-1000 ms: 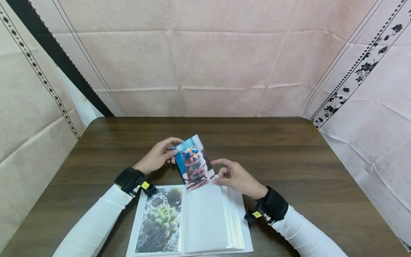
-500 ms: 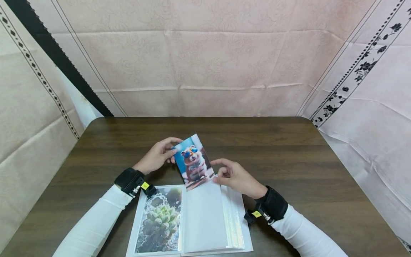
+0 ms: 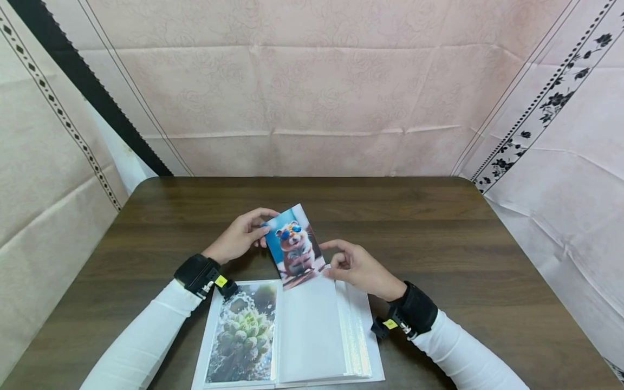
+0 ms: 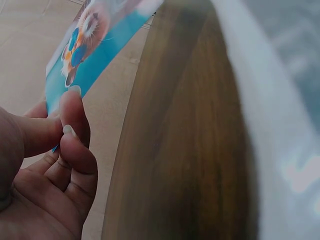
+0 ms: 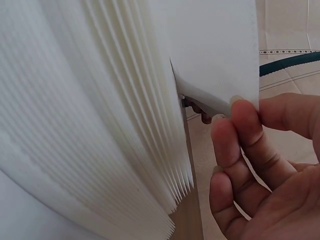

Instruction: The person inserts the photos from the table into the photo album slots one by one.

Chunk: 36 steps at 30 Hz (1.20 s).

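Observation:
A photo card [image 3: 295, 248] of a furry animal in sunglasses is held tilted at the top of an open photo album [image 3: 312, 330]. My left hand [image 3: 242, 235] pinches the card by its upper left edge, thumb in front; the left wrist view shows this grip on the card [image 4: 107, 37] closely. With thumb and fingers, my right hand [image 3: 361, 269] pinches the top right corner of a white album page [image 5: 215, 45]. Its index finger lies by the card's right edge. The card's lower edge meets the page's top; whether it is inside the pocket I cannot tell.
The album's left page bears a succulent picture [image 3: 247, 330]. More pages [image 3: 358, 336] are stacked under the right page. A brown wooden table [image 3: 419, 216] lies beneath, with patterned cloth [image 3: 312, 97] hanging behind and at the sides.

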Motion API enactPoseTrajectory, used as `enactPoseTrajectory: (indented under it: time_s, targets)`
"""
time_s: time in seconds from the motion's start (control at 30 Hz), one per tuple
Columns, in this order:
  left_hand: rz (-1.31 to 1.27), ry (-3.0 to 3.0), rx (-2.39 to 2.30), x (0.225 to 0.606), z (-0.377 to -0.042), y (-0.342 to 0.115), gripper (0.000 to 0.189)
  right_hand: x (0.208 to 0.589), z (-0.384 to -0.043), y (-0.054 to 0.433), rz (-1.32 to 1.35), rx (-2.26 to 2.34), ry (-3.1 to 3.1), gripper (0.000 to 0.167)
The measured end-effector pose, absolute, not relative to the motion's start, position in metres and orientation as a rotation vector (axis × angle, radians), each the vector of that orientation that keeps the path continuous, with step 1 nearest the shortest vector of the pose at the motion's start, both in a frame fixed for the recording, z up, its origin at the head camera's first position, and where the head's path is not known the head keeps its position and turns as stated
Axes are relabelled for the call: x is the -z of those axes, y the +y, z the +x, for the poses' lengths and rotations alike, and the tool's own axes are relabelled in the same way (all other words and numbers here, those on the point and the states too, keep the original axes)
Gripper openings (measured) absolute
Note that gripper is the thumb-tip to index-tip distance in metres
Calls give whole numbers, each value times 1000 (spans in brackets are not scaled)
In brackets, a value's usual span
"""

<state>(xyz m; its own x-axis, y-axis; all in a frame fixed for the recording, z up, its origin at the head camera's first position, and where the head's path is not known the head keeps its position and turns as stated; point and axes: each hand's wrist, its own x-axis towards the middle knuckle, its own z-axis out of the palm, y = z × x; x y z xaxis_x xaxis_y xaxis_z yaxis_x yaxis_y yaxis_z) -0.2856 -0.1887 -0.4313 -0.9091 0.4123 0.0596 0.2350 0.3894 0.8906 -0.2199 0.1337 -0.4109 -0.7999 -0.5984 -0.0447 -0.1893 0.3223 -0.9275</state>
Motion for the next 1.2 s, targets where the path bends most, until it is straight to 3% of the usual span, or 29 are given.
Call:
enactPoseTrajectory:
  time_s: [0.57,0.83,1.2]
  targets:
    - [610,2444,-1529,433,-283,-186,34,415,-221,134,-688,1470,2237,52]
    - [643,2443,-1483,433,-282,-185,36,416,-220,134,-691,1466,2242,62]
    - [678,2385,-1465,434,-280,-182,38,416,-219,133,-695,1468,2250,61]
